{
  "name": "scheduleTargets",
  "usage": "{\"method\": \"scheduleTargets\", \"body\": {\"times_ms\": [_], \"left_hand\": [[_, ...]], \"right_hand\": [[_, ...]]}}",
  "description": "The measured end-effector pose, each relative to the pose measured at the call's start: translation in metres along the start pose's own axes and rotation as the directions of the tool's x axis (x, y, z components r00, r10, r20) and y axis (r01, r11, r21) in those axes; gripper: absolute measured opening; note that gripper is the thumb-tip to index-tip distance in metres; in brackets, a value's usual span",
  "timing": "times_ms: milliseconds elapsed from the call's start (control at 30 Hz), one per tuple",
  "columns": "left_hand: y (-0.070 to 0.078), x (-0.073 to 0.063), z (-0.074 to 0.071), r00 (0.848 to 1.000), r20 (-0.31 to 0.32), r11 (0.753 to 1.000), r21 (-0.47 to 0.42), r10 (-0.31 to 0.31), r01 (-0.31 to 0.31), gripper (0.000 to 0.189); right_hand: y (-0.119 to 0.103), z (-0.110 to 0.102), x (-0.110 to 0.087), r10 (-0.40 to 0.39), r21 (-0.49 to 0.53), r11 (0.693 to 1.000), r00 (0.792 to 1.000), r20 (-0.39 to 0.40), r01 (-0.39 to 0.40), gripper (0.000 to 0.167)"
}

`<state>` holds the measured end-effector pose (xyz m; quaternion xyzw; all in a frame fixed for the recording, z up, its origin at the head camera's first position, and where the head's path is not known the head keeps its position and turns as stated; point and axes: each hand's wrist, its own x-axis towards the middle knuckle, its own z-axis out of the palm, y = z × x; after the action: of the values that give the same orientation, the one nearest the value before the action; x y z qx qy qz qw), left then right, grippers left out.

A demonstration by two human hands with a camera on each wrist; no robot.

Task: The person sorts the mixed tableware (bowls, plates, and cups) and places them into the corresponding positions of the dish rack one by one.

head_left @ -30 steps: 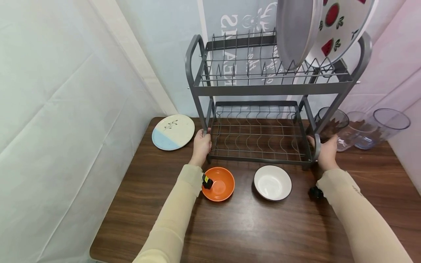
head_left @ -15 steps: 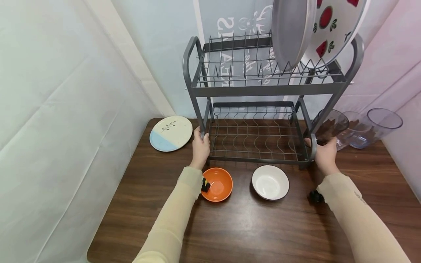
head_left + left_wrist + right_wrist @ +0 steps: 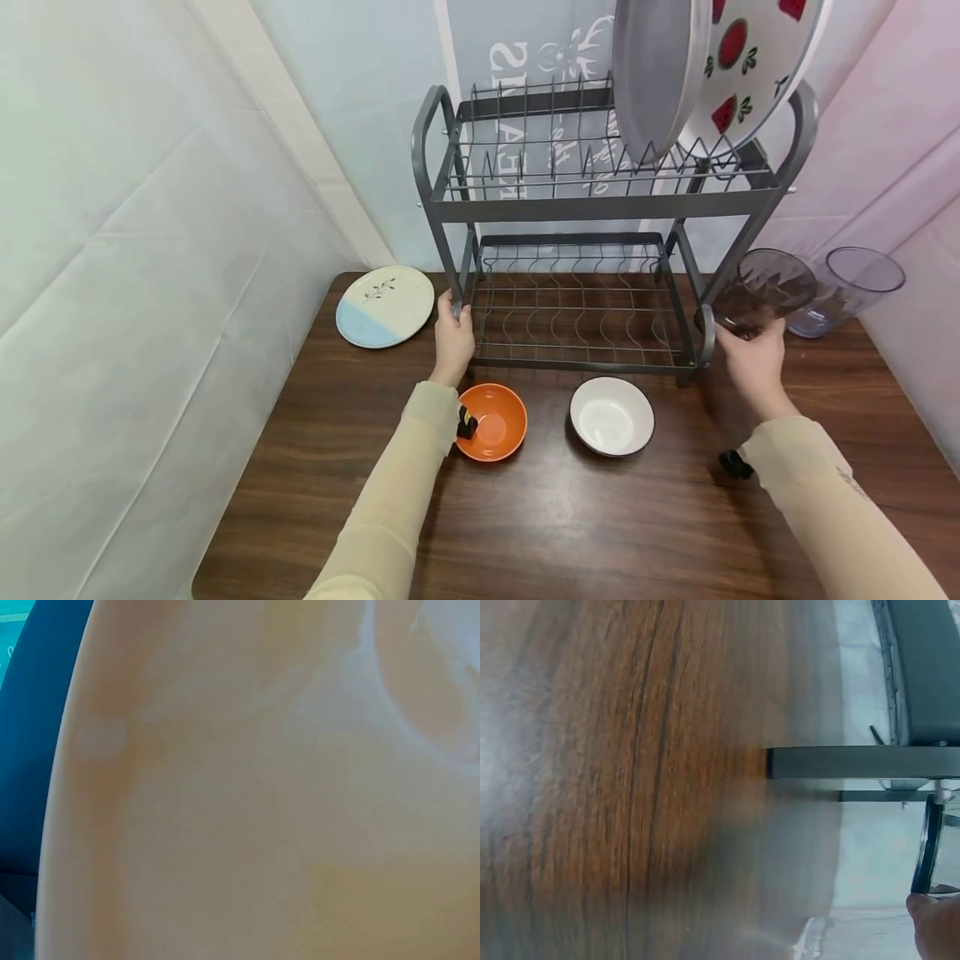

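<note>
In the head view, a grey two-tier dish rack [image 3: 600, 204] stands at the back of the table. My left hand [image 3: 452, 342] holds its left front post low down; some fingers are hidden behind the post. My right hand [image 3: 753, 367] grips a dark, tinted glass [image 3: 776, 283] beside the rack's right side, and its far fingers are partly hidden. In the right wrist view, a digit of the right hand [image 3: 937, 930] meets a dark curved edge. The left wrist view is filled by a blurred, pale tan surface.
An orange bowl [image 3: 492, 423] and a white bowl [image 3: 611, 417] sit before the rack. A cream-and-blue plate [image 3: 385, 307] lies left. Two large plates stand in the upper tier, one with a watermelon pattern [image 3: 731, 62]. A clear bluish glass [image 3: 847, 292] stands at right.
My right hand has moved rightward away from the rack's right side, and the dark glass has shifted right with it. The left hand keeps its hold. The head view has panned slightly.
</note>
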<state>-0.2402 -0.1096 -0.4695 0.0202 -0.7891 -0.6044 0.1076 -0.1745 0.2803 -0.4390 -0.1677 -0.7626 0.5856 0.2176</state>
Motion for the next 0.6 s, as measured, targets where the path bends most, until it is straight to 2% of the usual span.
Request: {"method": "scheduleTargets", "body": {"times_ms": [167, 300, 400, 500, 600], "left_hand": [[0.001, 0.000, 0.000, 1.000, -0.005, 1.000, 0.003, -0.021, 0.021, 0.040], [0.001, -0.001, 0.000, 1.000, -0.007, 1.000, -0.002, -0.022, 0.022, 0.041], [0.000, 0.000, 0.000, 1.000, -0.006, 1.000, -0.021, -0.015, 0.015, 0.041], [0.000, 0.000, 0.000, 1.000, -0.003, 1.000, -0.028, -0.015, 0.014, 0.041], [0.001, -0.001, 0.000, 1.000, -0.003, 0.999, -0.026, -0.018, 0.018, 0.041]], "right_hand": [[-0.005, -0.009, -0.006, -0.038, -0.050, 0.998, 0.999, -0.014, 0.038, 0.044], [0.000, -0.013, -0.006, -0.017, -0.079, 0.997, 0.999, -0.028, 0.015, 0.051], [0.007, -0.015, -0.003, 0.035, -0.096, 0.995, 0.999, -0.041, -0.038, 0.062], [0.008, -0.016, -0.005, 0.063, -0.076, 0.995, 0.997, -0.042, -0.066, 0.069], [0.006, -0.017, -0.008, 0.057, -0.048, 0.997, 0.998, -0.038, -0.059, 0.071]]}}
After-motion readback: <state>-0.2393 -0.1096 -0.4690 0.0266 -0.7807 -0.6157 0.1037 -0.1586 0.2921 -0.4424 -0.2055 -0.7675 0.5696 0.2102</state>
